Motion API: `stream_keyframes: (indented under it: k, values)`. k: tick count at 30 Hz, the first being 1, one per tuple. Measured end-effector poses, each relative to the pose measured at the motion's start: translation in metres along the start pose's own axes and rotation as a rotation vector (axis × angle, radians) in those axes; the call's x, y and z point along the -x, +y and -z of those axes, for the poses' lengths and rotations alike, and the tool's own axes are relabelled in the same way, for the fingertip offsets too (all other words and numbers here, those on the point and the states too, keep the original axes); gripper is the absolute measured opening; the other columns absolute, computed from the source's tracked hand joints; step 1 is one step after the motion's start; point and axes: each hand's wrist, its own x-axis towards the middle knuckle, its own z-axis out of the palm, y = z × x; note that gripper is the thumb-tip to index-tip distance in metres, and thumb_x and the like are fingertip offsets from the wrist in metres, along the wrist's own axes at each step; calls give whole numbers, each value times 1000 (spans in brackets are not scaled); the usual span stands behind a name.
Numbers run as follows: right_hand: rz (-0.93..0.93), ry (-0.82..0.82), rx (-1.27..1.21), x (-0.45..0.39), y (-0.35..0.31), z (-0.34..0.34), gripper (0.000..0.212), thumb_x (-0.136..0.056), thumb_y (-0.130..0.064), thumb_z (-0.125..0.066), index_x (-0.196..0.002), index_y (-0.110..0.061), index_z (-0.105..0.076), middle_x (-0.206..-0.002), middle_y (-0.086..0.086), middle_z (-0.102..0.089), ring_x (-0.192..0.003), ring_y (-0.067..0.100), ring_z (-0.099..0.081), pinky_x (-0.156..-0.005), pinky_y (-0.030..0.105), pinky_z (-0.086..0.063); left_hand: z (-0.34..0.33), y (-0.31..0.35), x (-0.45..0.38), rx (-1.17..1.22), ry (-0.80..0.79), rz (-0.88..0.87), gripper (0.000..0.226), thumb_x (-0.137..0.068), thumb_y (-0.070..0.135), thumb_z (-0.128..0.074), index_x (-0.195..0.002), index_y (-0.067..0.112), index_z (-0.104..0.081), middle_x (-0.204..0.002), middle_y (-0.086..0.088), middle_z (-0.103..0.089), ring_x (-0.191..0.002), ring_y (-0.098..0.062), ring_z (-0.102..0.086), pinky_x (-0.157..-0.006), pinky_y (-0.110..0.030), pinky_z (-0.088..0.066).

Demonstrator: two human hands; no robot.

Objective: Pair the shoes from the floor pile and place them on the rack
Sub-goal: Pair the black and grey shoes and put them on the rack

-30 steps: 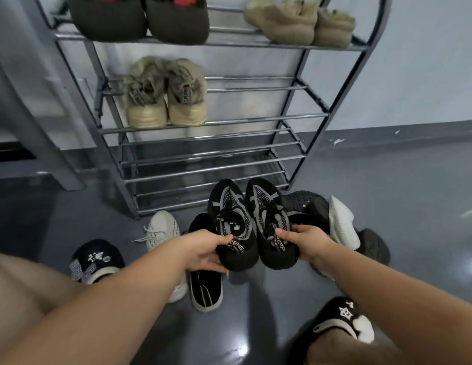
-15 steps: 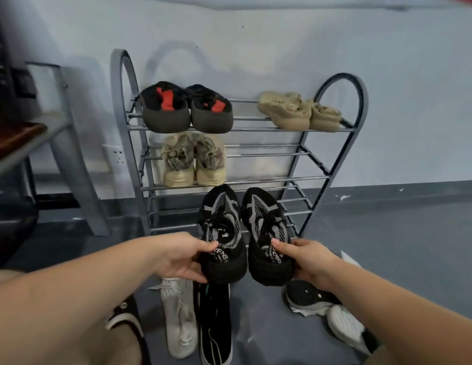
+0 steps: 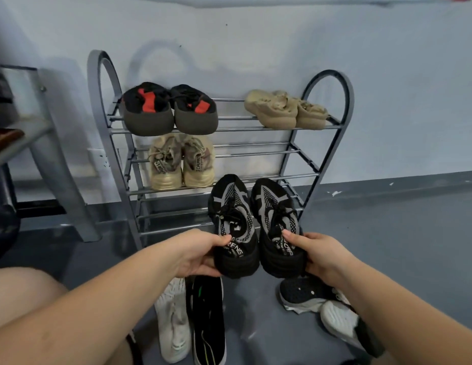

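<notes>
Two black sneakers [image 3: 253, 225], heels gripped by each hand's fingers [image 3: 224, 238]; six shoes racked [image 3: 332, 151].

A single head-worn camera looked forward and slightly down from a low position close to the floor, facing the shoe rack [image 3: 129, 164] against the far wall. Both forearms reached in from the near corners, the hands meeting near the middle. Loose shoes on the floor lay nearest, at the bottom edge.

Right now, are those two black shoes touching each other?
Apart: the head view shows a floor-coloured gap between the left black shoe and right black shoe.
</notes>
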Motion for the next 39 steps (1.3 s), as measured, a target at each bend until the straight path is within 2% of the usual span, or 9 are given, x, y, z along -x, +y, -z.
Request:
stream_keyframes:
  k: [9, 13, 17, 20, 24, 30, 32, 35, 39]
  values:
    - [60, -8, -121, -12, -38, 4, 12, -84, -16, -69, -90, -6, -68, -70, 4, -72, -58, 13, -67, -51, 22, -55, -8, 49, -10, 82, 77, -144, 13, -93, 21, -57, -88, 12, -64, -79, -2, -67, -71, -16, -61, -68, -33, -55]
    - [41, 23, -212, -33, -57, 0, 12, -85, -16, -68, -93, -6, -67, -80, 6, -72, -69, 18, -67, -63, 29, -55, -13, 70, -27, 103, 123, -174, 13, -93, 23, -57, -84, 15, -62, -75, 0, -67, -69, -13, -61, -60, -31, -53]
    - [38, 61, -249, -60, -71, 0, 11, -85, -17, -68, -87, -6, -67, -85, 9, -70, -74, 20, -67, -63, 31, -52, -20, 87, -48, 118, 159, -201, 17, -94, 26, -55, -81, 16, -60, -75, 1, -65, -67, -13, -60, -54, -28, -50]
    - [49, 98, -278, -80, -78, 3, 10, -84, -15, -69, -85, -5, -68, -84, 10, -70, -73, 21, -67, -66, 31, -54, -25, 98, -71, 147, 169, -211, 17, -93, 29, -55, -92, 13, -62, -82, -1, -66, -71, -16, -61, -58, -28, -51]
    - [61, 126, -296, -109, -83, 11, 17, -82, -15, -71, -96, -5, -68, -71, 6, -73, -61, 18, -70, -58, 28, -53, -31, 108, -102, 145, 205, -224, 24, -93, 31, -56, -103, 10, -61, -88, -2, -67, -70, -16, -61, -45, -22, -48]
    - [84, 144, -370, -154, -90, 18, 43, -79, -19, -74, -117, -3, -62, -101, 12, -73, -83, 23, -72, -56, 26, -55, -33, 128, -145, 59, 308, -294, 41, -91, 36, -58, -114, 2, -61, -109, -11, -66, -73, -18, -60, -55, -28, -51]
    - [95, 140, -418, -167, -96, 16, 38, -82, -19, -72, -116, -4, -63, -103, 12, -73, -86, 23, -71, -58, 26, -56, -31, 135, -160, -95, 406, -339, 49, -92, 43, -54, -115, 0, -61, -108, -12, -66, -74, -21, -60, -63, -26, -48]
    - [115, 145, -468, -185, -101, 12, 33, -85, -17, -69, -114, -3, -65, -105, 13, -72, -91, 24, -71, -67, 30, -58, -27, 143, -180, -347, 527, -358, 59, -92, 51, -47, -118, -1, -61, -116, -14, -64, -100, -29, -61, -77, -27, -42]
    - [156, 164, -424, -205, -104, 11, 29, -87, -19, -67, -111, -2, -66, -105, 13, -72, -92, 24, -70, -85, 36, -56, -24, 149, -200, -531, 577, -362, 65, -93, 57, -38, -104, -1, -66, -107, -18, -67, -99, -33, -61, -88, -37, -48]
